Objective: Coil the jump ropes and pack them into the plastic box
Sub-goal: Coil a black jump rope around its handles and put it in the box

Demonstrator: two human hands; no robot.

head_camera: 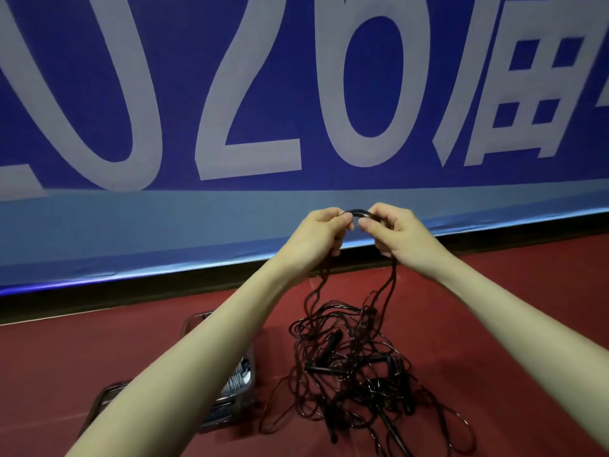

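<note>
Holding one short black loop of rope between them, the left hand (324,230) and right hand (392,230) each pinched it with curled fingers, raised well above the floor (510,291). Strands trailed from both hands down into the tangled jump ropes (356,367) (handles poking out here and there), heaped just right of the plastic box (245,395). I judged the job barely started: no finished coil showed, and the box's contents were mostly hidden behind the left forearm.
</note>
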